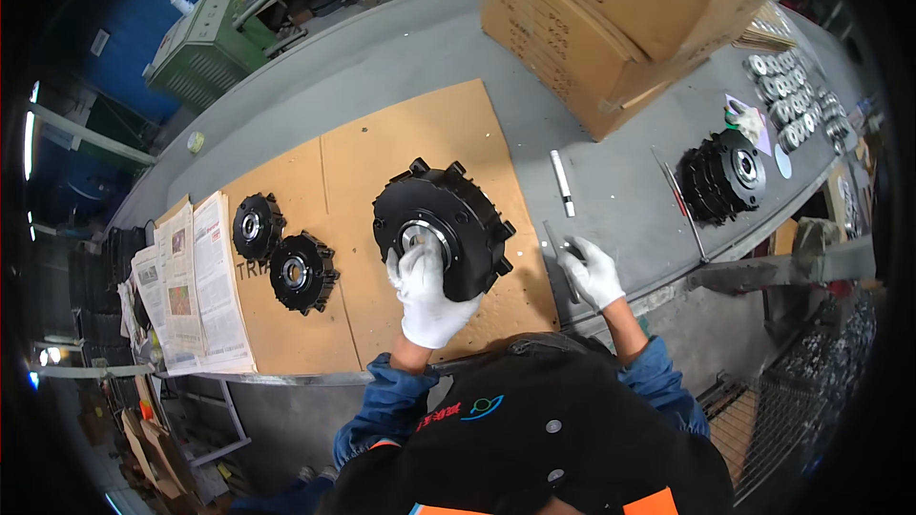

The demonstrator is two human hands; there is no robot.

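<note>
Black wheel: the black wheel (468, 210) is showing its face above the cardboard sheet (420, 129); I cannot tell whether it is resting there.
Left hand: the left hand (426, 294) is bending partly spread fingers over the metal hub (438, 246); pinching is unclear.
Right hand: the right hand (593, 277) is curving beside the thin metal strip (551, 237); its hold is unclear.
Wheel risk: weak hub contact might be letting it tip.
Marker risk: a sideways nudge might be rolling the marker (562, 183) away.

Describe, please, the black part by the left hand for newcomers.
A cardboard sheet lies on the grey table. Over its right half is a round black part, the left hand at its metal centre; it looks larger than both black parts leftward.
</note>
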